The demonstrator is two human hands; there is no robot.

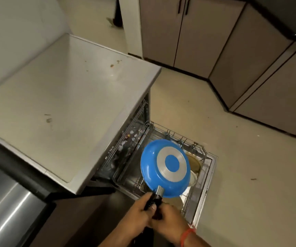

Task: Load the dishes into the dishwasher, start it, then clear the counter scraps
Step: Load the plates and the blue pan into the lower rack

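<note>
Head view, left to right. Grey countertop (68, 97), scattered with small brown scraps (111, 65). Beneath its right edge, open dishwasher (208, 184) with lower wire rack (193, 143) pulled out over the floor. Above the rack, blue frying pan (165, 168), turned underside up, silver ring on its base, handle toward the camera. Left hand (140, 211) wrapped around the black handle (153, 202), thumb on top. Right hand (168, 223) curled around the same handle just behind, red thread at the wrist. Round dishes partly hidden under the pan. Beige cabinets (193, 36) further right.
</note>
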